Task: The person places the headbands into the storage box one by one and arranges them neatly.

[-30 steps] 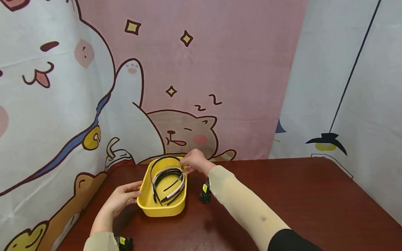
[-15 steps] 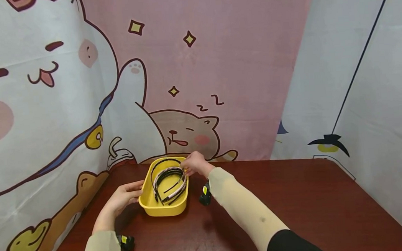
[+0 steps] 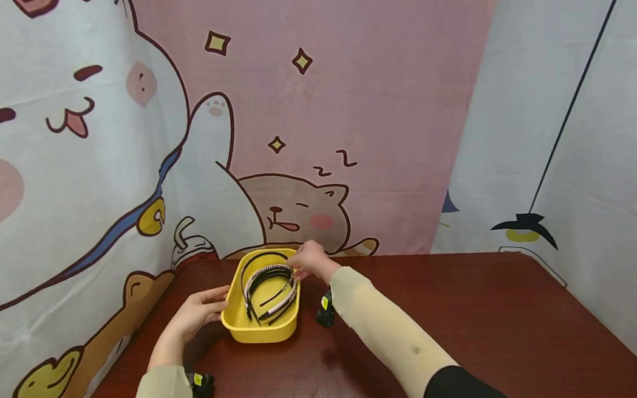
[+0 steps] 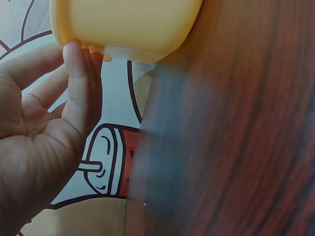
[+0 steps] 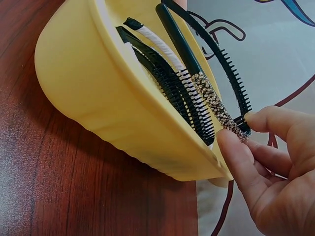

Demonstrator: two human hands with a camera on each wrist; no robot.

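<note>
A yellow plastic basket (image 3: 261, 334) stands on the table with several headbands (image 3: 268, 276) nested inside it, black and pale ones, some with comb teeth. My left hand (image 3: 193, 313) touches the basket's left wall with nearly straight fingers; in the left wrist view, the thumb (image 4: 76, 64) lies against its rim. At the opposite rim, my right hand (image 3: 312, 261) pinches a rhinestone-studded headband (image 5: 214, 101) between thumb and index finger. A toothed black headband (image 5: 229, 69) reaches the same index fingertip; whether it is gripped too, I cannot tell.
The dark red-brown wooden table (image 3: 413, 315) extends to the right of the basket. Close behind it hangs a pink and white cartoon-printed cloth (image 3: 379, 110), which also runs along the left side. Both wrists carry small black cameras (image 3: 325, 308).
The head view has turned slightly left, so the whole scene sits a little further right. Both hands keep their places at the basket, and the headbands show no clear movement.
</note>
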